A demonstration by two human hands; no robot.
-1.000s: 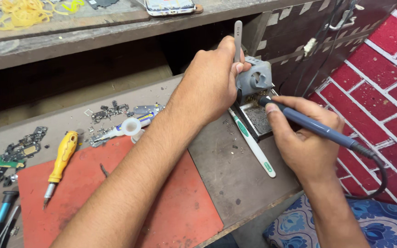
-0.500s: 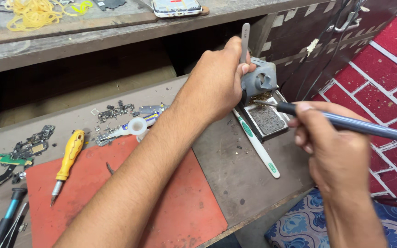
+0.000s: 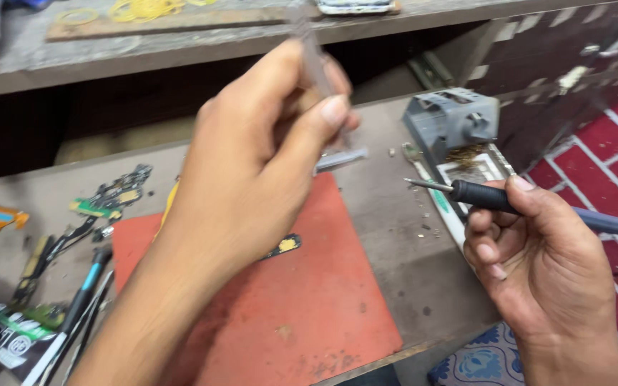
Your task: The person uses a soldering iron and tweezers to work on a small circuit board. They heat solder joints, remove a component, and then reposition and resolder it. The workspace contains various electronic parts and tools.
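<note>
One soldering iron (image 3: pixel 538 206) lies in the right hand (image 3: pixel 538 271), grip closed round its dark handle, tip pointing left above the desk (image 3: pixel 402 236). The left hand (image 3: pixel 252 171) pinches one pair of tweezers (image 3: pixel 323 93), raised over one red mat (image 3: pixel 302 300). One grey stand (image 3: pixel 452 121) sits just behind the iron.

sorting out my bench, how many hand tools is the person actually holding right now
2. The right hand grips a soldering iron, tip pointing left over the bench. The left hand pinches blurred metal tweezers above the red mat. More tools lie at the bench's left edge, partly hidden.
</note>
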